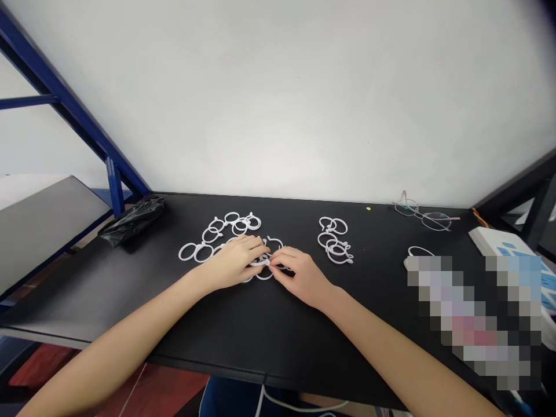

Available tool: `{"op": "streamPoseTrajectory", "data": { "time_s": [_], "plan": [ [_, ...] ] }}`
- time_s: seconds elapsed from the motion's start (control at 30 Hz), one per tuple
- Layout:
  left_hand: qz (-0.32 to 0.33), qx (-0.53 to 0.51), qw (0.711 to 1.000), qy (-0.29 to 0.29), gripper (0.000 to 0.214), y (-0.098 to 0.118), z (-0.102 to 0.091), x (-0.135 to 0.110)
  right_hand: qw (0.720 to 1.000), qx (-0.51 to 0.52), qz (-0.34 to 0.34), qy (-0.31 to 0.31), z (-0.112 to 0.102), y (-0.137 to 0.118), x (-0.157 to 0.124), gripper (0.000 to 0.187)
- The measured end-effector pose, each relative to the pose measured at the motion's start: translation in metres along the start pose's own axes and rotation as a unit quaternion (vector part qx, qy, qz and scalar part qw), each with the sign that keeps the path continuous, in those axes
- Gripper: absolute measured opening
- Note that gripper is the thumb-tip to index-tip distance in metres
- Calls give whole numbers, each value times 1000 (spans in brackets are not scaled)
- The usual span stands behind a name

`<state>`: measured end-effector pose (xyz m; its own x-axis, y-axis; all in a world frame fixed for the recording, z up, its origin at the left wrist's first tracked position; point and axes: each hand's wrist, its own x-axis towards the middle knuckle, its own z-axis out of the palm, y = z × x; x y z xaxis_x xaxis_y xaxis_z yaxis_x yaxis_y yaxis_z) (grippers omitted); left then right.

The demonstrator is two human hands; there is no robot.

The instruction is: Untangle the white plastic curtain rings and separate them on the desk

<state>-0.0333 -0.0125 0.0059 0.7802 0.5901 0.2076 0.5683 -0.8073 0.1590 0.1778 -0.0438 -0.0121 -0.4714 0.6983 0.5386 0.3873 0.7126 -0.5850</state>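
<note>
My left hand [237, 260] and my right hand [299, 273] meet over the middle of a black table [243, 330]. Both pinch a white plastic ring [263, 262] between their fingertips. More white rings lie under and around the hands. A loose group of several white rings [221, 234] spreads out behind my left hand. A smaller pile of white rings [335, 240] lies to the right of my right hand.
A crumpled black plastic bag [132, 221] sits at the table's back left. A pair of glasses [423, 214] lies at the back right near a white device [512, 246]. A blue metal frame [78, 121] rises on the left beside a grey shelf [39, 226].
</note>
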Motion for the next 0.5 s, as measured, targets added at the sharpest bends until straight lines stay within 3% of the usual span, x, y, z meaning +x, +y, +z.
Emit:
{"op": "streamPoseTrajectory", "data": {
  "time_s": [0.13,0.33,0.5],
  "plan": [
    [-2,-3,1000,5,21,3,-2,1,1000,-6,8,7,1,0,0,13],
    [-3,-11,1000,4,22,6,-3,2,997,-11,21,75,1,-1,0,14],
    [2,-15,1000,1,21,6,-4,1,1000,-8,16,15,0,-2,0,14]
  ]
}}
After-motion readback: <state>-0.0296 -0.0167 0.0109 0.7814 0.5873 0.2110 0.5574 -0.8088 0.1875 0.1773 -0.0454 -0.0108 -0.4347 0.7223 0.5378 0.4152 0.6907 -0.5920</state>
